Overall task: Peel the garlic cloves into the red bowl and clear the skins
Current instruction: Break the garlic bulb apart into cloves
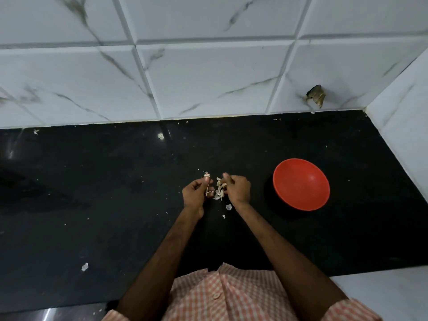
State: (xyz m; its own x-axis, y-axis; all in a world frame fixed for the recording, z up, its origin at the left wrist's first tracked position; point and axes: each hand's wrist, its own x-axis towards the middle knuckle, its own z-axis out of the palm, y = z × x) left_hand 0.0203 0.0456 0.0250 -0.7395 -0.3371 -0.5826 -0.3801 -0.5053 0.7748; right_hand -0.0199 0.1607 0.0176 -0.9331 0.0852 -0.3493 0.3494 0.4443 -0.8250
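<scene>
My left hand (195,192) pinches a thin garlic stem with papery skin (206,179) between thumb and fingers. My right hand (237,188) is curled beside it, its fingers on a small heap of garlic cloves and skins (219,189) lying on the black counter (92,205) between both hands. What the right hand holds is partly hidden. The red bowl (301,184) stands to the right of my right hand, and I see nothing inside it. Loose skin flakes (228,206) lie just below the heap.
White marble-look wall tiles (208,77) rise behind the counter, with a side wall (403,126) at the right. A brown scrap (316,96) sticks to the back wall. Stray skin bits lie on the counter, one (85,266) near the front left.
</scene>
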